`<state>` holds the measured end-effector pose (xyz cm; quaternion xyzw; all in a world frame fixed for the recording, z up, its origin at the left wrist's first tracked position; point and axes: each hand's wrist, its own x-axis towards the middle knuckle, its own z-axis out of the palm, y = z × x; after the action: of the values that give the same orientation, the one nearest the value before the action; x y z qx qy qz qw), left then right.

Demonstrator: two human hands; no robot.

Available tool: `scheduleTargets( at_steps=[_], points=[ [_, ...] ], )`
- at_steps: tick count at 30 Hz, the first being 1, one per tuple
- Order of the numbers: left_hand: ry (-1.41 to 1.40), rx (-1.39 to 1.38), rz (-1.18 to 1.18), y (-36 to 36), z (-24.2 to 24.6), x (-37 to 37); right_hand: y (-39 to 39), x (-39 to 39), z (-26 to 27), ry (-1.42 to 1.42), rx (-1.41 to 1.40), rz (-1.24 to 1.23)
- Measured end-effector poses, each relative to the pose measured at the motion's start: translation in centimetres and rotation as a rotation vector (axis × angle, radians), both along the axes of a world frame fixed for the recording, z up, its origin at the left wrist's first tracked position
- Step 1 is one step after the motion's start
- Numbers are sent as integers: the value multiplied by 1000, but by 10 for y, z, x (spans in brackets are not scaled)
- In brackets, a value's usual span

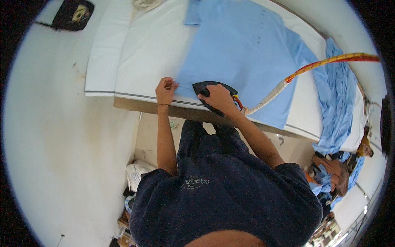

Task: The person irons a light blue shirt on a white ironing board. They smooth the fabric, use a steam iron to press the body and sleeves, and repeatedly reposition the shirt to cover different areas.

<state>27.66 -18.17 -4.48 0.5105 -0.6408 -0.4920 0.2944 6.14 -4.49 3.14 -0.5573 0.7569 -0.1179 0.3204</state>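
A light-blue shirt [234, 58] with sleeves lies spread on a white-covered ironing table [145, 61], its lower part reaching the near edge. My right hand [218, 98] is closed round the handle of a black electric iron [213, 84], which rests on the shirt near its hem. The iron's tip points up and to the left. Left of the iron, my left hand [165, 91] has its fingers curled at the shirt's left edge and appears to pinch the fabric there. From the iron's back a cord [268, 95], partly wrapped in white, runs up to the right.
Crumpled blue cloth [338, 102] hangs over the table's right end. The yellow-and-red part of the cord [333, 60] arches above the table. A black object [73, 15] is at the far left on the pale wall [61, 102]. A white sack [139, 173] lies at lower left.
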Motion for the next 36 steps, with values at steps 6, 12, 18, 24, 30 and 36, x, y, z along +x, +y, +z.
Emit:
scheduleTargets(
  at_steps=[6,12,18,24,30,36],
  points=[
    [-134,-42,169,-30,15,43,-94,58,10,4,41,21],
    [-280,-181,17,-57,9,0,-97,44,2,43,15,-94],
    [-702,-385,-294,-37,3,-51,28,-91,3,16,90,-763],
    [-353,-117,-261,-32,11,-48,177,-230,-18,-212,-54,-1401],
    [-241,-215,-213,-27,4,-47,147,-228,-14,-407,-13,-1427],
    [-253,-136,-157,-28,13,-43,4,-53,-6,-102,147,-542]
  ],
)
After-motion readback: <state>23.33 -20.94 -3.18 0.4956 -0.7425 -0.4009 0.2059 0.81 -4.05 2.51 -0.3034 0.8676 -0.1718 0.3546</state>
